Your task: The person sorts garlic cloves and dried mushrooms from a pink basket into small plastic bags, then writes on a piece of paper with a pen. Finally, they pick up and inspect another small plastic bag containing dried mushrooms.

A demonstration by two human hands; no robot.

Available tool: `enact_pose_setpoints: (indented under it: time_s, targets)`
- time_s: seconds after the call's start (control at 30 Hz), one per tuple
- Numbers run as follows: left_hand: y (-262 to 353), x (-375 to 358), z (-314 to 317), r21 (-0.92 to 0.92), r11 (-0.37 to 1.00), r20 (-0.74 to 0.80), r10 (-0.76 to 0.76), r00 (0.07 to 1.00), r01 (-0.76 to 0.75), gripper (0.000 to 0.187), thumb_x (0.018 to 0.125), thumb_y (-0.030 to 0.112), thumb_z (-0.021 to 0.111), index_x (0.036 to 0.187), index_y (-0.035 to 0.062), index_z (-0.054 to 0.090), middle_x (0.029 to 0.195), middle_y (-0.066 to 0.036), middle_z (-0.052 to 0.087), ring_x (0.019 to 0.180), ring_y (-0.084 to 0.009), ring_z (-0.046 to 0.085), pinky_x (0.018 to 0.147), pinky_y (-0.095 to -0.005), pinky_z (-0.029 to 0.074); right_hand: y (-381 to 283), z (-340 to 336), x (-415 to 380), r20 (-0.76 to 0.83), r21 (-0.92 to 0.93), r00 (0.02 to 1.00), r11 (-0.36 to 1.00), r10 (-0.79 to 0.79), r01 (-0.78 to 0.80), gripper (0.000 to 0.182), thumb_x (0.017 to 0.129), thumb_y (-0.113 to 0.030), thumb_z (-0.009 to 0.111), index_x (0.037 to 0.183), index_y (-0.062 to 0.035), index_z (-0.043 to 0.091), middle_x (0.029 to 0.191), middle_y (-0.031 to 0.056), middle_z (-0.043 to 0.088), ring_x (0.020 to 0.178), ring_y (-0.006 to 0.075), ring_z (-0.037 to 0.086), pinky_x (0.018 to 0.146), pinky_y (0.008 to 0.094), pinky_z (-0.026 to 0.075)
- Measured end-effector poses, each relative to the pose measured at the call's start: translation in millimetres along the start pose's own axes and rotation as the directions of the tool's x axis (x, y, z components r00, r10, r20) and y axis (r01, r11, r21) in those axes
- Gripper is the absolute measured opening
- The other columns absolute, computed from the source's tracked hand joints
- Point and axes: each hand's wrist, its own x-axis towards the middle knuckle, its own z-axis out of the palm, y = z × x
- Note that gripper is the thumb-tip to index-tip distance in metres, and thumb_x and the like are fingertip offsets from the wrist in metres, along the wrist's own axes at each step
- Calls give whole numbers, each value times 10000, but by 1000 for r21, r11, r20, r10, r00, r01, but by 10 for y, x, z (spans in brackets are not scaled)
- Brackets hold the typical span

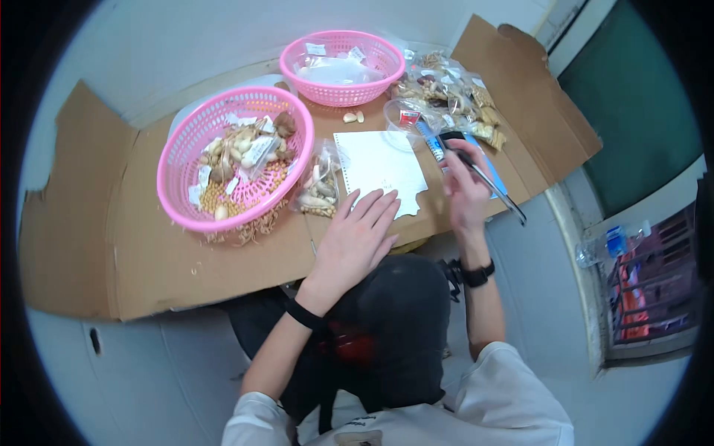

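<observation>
My left hand (357,238) lies flat with its fingers stretched out over the lower edge of a white sheet of paper (375,160) with a punched left edge and a torn bottom. To the right of the sheet, my right hand (466,189) is closed round a long, dark, shiny-edged tool (500,193), whose kind I cannot make out. The tool slants down to the right, above a blue packet or booklet (487,163). Just left of the paper is a clear bag (320,186) of pale dried pieces. A clear plastic tub (401,137) touches the sheet's upper right corner.
A pink basket (167,167) at the left holds dried pieces, yellow beans and labelled small bags. Another pink basket (342,93) stands behind, with clear bags inside. Filled bags (446,89) are heaped at the back right. Cardboard (156,260) covers the work surface, its flaps raised at both sides.
</observation>
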Motion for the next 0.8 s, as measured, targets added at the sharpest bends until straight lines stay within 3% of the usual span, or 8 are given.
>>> enact_pose_setpoints:
  time_s: [0.07,0.13,0.27,0.4,0.67,0.7,0.73,0.8]
  targets:
    - [50,-62,56,-15,1000,-14,-15,1000,15,577,960,270,694,1466,35,545,1516,-99,561,1430,-282,491,1240,-484,347,-400,-103,-124,-18,81,998,995,59,-58,272,1101,-221,619,1135,37,700,849,75,716,474,30,465,421,189,296]
    - [-14,-65,84,-37,999,-33,8,999,-10,574,954,261,694,1460,33,545,1517,-108,558,1438,-281,485,1242,-482,341,-452,-459,-212,72,-74,982,983,175,-170,270,1108,-227,604,1129,24,704,812,63,716,461,28,467,421,185,297]
    - [-33,-91,128,-40,999,-83,18,996,-21,552,945,267,701,1427,32,568,1490,-108,573,1414,-275,501,1230,-485,358,-467,-839,-339,173,-497,863,799,474,-339,345,1092,-329,637,890,-51,670,611,-9,585,438,22,447,413,194,287]
    - [-46,-111,169,-20,999,-121,23,992,-26,536,947,272,700,1410,26,589,1458,-103,594,1397,-265,512,1227,-473,366,-409,-845,-387,259,-607,782,725,567,-325,392,1093,-375,618,849,-69,637,594,-20,554,452,33,447,428,214,304]
    - [-61,-196,262,-1,999,-113,48,992,-49,528,954,298,701,1404,39,601,1455,-92,610,1400,-255,520,1227,-459,368,-213,-399,111,355,-883,774,460,524,93,530,1053,-431,628,782,24,651,604,46,552,595,129,550,563,344,433]
    - [-83,-166,248,15,999,-114,51,992,-49,525,959,304,697,1403,42,603,1460,-91,608,1399,-252,521,1229,-458,366,-132,-378,186,380,-882,782,448,494,146,536,1038,-446,639,831,47,675,638,114,609,610,212,613,598,389,470]
    - [-100,-115,224,36,998,-124,56,991,-52,522,963,310,694,1403,44,604,1465,-90,606,1398,-249,522,1230,-457,364,-93,-393,228,379,-883,788,443,486,152,536,1038,-446,639,831,47,675,638,115,609,610,212,613,598,389,470]
    - [-90,-101,231,38,998,-130,61,990,-56,519,965,311,693,1402,45,604,1466,-90,605,1400,-248,521,1231,-457,363,-109,-290,263,435,-899,812,230,388,372,507,1039,-449,643,811,4,640,618,100,574,584,182,565,578,354,450]
